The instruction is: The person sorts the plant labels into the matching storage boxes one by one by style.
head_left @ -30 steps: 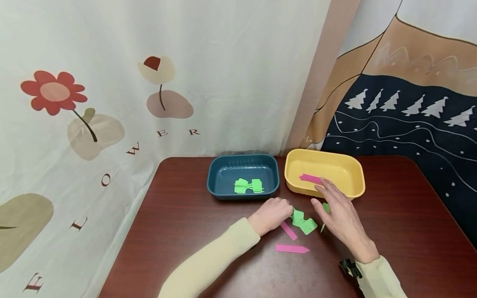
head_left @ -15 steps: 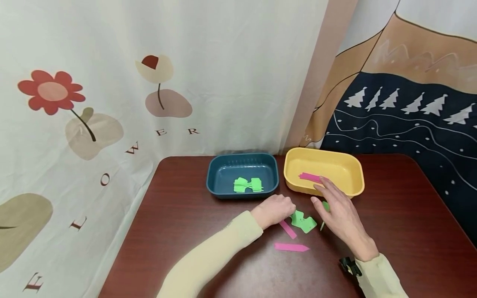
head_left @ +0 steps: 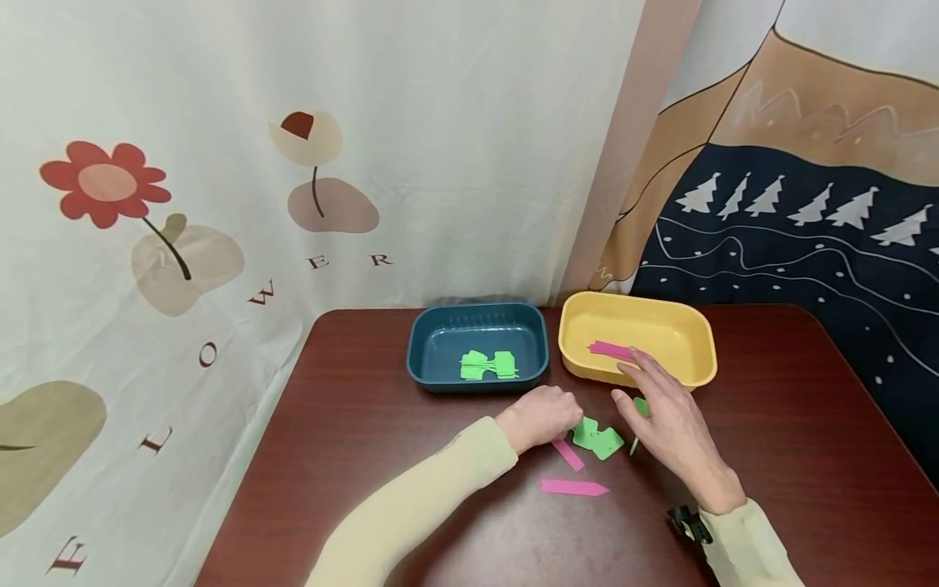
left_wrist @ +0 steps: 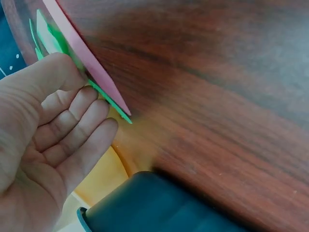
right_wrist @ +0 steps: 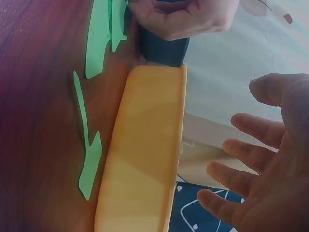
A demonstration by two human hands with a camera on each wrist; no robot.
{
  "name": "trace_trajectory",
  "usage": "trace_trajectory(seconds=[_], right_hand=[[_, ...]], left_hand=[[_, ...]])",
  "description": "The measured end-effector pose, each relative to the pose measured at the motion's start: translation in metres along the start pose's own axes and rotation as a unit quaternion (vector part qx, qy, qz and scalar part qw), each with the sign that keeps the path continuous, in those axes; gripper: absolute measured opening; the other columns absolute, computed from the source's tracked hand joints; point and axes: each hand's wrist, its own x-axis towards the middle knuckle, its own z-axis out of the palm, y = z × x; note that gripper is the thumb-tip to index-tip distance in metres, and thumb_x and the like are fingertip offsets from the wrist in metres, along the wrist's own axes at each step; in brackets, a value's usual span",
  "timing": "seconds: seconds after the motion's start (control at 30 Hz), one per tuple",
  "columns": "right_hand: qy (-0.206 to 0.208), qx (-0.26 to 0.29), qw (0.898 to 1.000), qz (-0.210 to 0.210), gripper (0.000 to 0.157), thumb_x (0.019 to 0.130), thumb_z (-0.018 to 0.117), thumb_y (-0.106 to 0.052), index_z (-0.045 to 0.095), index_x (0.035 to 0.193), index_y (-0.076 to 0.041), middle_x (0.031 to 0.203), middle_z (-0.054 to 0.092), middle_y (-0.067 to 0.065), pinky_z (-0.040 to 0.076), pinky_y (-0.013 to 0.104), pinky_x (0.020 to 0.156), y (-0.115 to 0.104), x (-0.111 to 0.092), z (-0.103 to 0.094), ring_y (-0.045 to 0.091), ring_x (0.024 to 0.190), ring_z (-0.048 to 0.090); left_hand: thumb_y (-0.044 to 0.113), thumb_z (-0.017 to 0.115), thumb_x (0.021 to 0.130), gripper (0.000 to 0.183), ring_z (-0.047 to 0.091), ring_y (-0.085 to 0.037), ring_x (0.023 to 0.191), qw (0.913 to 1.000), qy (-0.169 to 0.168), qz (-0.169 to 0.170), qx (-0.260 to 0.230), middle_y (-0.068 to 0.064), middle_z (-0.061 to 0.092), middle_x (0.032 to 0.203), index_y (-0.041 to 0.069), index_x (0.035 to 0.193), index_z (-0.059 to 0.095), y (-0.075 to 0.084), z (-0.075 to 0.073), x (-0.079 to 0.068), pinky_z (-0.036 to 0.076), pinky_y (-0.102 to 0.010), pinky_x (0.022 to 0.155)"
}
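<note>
My left hand (head_left: pixel 541 417) is over the table in front of the blue bin, thumb and fingers pinching a green T-shaped plant label (left_wrist: pixel 113 105). Its pointed stem sticks out past the fingertips in the left wrist view. Another green label (head_left: pixel 607 443) lies just right of that hand. A pink pointed strip label (head_left: pixel 568 456) lies partly beneath the hand, and a second pink label (head_left: pixel 575 487) lies nearer the front. My right hand (head_left: pixel 673 432) hovers with fingers spread and nothing in it. Below it lies a green label (right_wrist: pixel 90 166), partly hidden in the head view.
At the back of the table, the blue bin (head_left: pixel 418 377) holds a pile of green labels (head_left: pixel 489 365). Beside it on the right, the yellow bin (head_left: pixel 697 342) contains pink labels (head_left: pixel 612 350). A printed curtain (head_left: pixel 469 163) hangs behind the table's back edge.
My left hand has shifted slightly to the right, still pinching the green plant label. The right hand, bins and loose labels stay where they were.
</note>
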Motion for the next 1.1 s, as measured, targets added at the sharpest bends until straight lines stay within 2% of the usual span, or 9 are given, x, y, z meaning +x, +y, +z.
trace_trajectory(seconds=[0.17, 0.33, 0.5, 0.63, 0.9, 1.0, 1.1], right_hand=[[0.004, -0.002, 1.000, -0.004, 0.048, 0.097, 0.073, -0.023, 0.063, 0.138, -0.001, 0.156, 0.046, 0.023, 0.037, 0.068, 0.108, -0.001, -0.001, -0.001, 0.047, 0.141, 0.043], [0.012, 0.001, 1.000, -0.011, 0.047, 0.097, 0.072, -0.022, 0.063, 0.138, -0.001, 0.156, 0.047, 0.022, 0.038, 0.067, 0.108, -0.002, -0.001, -0.003, 0.047, 0.140, 0.044], [0.018, 0.000, 1.000, -0.011, 0.046, 0.098, 0.072, -0.023, 0.063, 0.137, 0.000, 0.155, 0.047, 0.023, 0.038, 0.067, 0.108, -0.001, 0.000, -0.004, 0.047, 0.139, 0.045], [0.015, 0.002, 1.000, -0.008, 0.047, 0.098, 0.072, -0.022, 0.063, 0.138, 0.000, 0.157, 0.045, 0.022, 0.037, 0.067, 0.108, -0.001, 0.001, -0.002, 0.048, 0.141, 0.043], [0.008, 0.007, 1.000, -0.015, 0.045, 0.096, 0.073, -0.020, 0.064, 0.136, -0.001, 0.152, 0.050, 0.025, 0.038, 0.067, 0.108, -0.009, 0.003, 0.004, 0.048, 0.139, 0.046], [0.001, 0.005, 1.000, -0.021, 0.043, 0.097, 0.072, -0.020, 0.065, 0.134, 0.000, 0.149, 0.053, 0.024, 0.039, 0.066, 0.108, -0.013, 0.003, 0.009, 0.047, 0.137, 0.049], [-0.013, 0.000, 1.000, -0.023, 0.044, 0.096, 0.073, -0.019, 0.065, 0.135, 0.000, 0.147, 0.055, 0.024, 0.040, 0.066, 0.108, -0.018, 0.003, 0.015, 0.046, 0.136, 0.050]], left_hand=[[0.015, 0.073, 0.092, 0.014, 0.068, -0.011, 0.073, 0.9998, 0.015, -0.010, 0.000, 0.006, 0.071, 0.080, 0.023, 0.081, 0.076, -0.002, 0.000, -0.005, 0.055, -0.024, 0.065], [0.013, 0.074, 0.089, 0.018, 0.067, -0.011, 0.071, 0.9981, 0.043, -0.030, -0.032, 0.006, 0.070, 0.076, 0.021, 0.073, 0.072, -0.009, -0.006, -0.014, 0.054, -0.024, 0.064], [0.012, 0.073, 0.088, 0.016, 0.066, -0.011, 0.072, 0.9915, 0.071, -0.062, -0.090, 0.006, 0.068, 0.078, 0.019, 0.074, 0.068, -0.017, -0.013, -0.028, 0.054, -0.023, 0.065], [0.012, 0.071, 0.088, 0.016, 0.063, -0.012, 0.069, 0.9847, 0.111, -0.083, -0.106, 0.004, 0.062, 0.074, 0.016, 0.074, 0.063, -0.021, -0.016, -0.040, 0.052, -0.022, 0.062], [0.008, 0.070, 0.084, 0.019, 0.052, -0.005, 0.057, 0.9602, 0.212, -0.116, -0.140, 0.010, 0.054, 0.064, 0.017, 0.076, 0.055, -0.030, -0.017, -0.071, 0.041, -0.021, 0.051], [0.004, 0.069, 0.083, 0.022, 0.047, -0.005, 0.058, 0.9472, 0.246, -0.132, -0.158, 0.010, 0.049, 0.063, 0.017, 0.075, 0.053, -0.035, -0.016, -0.084, 0.039, -0.020, 0.052], [0.000, 0.068, 0.084, 0.023, 0.048, -0.006, 0.060, 0.9354, 0.272, -0.149, -0.170, 0.008, 0.049, 0.065, 0.017, 0.074, 0.057, -0.041, -0.014, -0.098, 0.041, -0.020, 0.054]])
